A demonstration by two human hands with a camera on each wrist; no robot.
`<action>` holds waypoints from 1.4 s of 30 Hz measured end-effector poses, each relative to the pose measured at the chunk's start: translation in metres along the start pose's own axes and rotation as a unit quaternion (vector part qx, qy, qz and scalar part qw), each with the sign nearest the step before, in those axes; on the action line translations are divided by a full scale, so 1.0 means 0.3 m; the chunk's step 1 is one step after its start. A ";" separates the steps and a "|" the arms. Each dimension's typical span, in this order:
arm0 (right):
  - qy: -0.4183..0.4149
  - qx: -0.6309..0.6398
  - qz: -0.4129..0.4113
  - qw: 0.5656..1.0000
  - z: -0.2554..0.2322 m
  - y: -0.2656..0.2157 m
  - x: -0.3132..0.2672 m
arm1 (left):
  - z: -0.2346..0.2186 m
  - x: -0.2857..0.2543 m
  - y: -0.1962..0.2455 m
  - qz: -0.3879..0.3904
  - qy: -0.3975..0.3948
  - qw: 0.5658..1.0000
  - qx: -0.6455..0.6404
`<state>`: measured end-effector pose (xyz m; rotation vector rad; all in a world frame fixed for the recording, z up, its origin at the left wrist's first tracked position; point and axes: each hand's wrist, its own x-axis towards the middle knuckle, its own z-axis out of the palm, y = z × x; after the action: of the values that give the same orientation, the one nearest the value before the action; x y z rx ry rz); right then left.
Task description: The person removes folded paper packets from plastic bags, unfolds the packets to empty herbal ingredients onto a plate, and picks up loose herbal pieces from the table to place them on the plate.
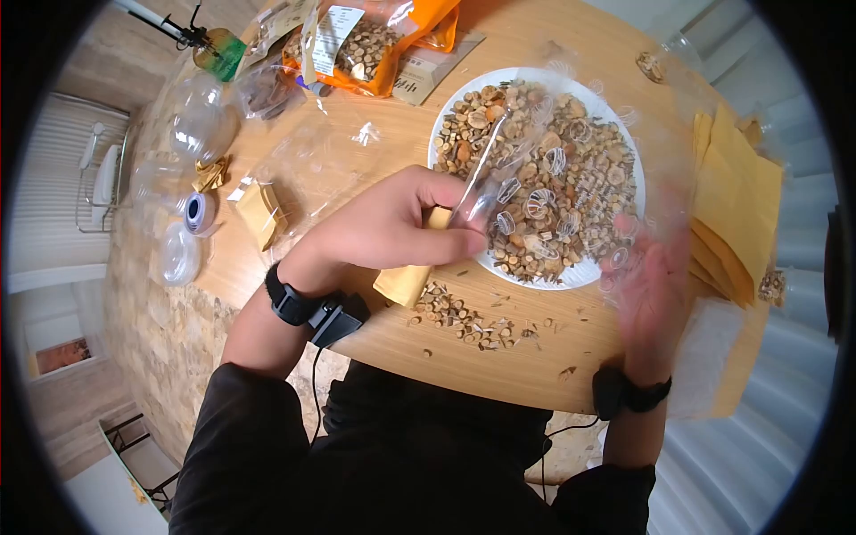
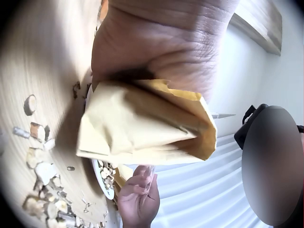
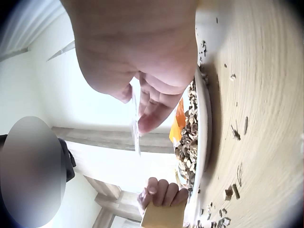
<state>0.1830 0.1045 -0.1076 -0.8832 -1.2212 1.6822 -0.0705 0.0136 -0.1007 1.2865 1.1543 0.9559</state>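
My left hand (image 1: 401,218) grips a folded yellow paper packet (image 1: 406,283), and its thumb and forefinger are at the edge of a clear printed plastic bag (image 1: 499,152). The packet's open end (image 2: 147,123) shows in the left wrist view. On the bag's other side, my right hand (image 1: 655,285) pinches the clear plastic (image 3: 135,118) between thumb and fingers. Under the bag lies a white plate (image 1: 435,134) full of dried slices and pieces. Loose pieces (image 1: 459,316) are scattered on the wood by the plate's near edge.
Yellow envelopes (image 1: 736,205) lie at the right of the table (image 1: 383,134). An orange bag (image 1: 406,45) of dried pieces is at the back. At the left are clear containers (image 1: 201,116), a tape roll (image 1: 199,214) and another small yellow packet (image 1: 260,214).
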 end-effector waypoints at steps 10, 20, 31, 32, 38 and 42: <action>0.012 0.017 -0.043 0.999 -0.097 -0.047 0.043 | -0.001 0.012 -0.043 0.071 0.037 0.953 -0.292; 0.179 0.023 -0.172 0.968 -0.305 -0.331 -0.164 | -0.025 0.047 -0.063 0.033 -0.001 0.848 -0.528; 0.402 -0.060 -0.109 0.907 -0.657 -0.252 -0.561 | -0.008 0.059 -0.059 0.024 0.006 0.851 -0.524; 0.418 -0.094 -0.068 0.901 -0.658 -0.242 -0.570 | -0.006 0.059 -0.058 0.025 0.006 0.850 -0.526; 0.313 -0.261 0.090 0.909 -0.655 -0.264 -0.586 | -0.002 0.052 -0.055 0.022 0.026 0.860 -0.509; 0.249 -0.405 0.085 0.876 -0.688 -0.258 -0.568 | -0.005 0.046 -0.052 0.026 0.026 0.863 -0.503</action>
<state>0.4509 0.0333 -0.0794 -1.8411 -1.5001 0.9053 -0.0705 0.0260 -0.1174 0.4291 0.4809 1.3745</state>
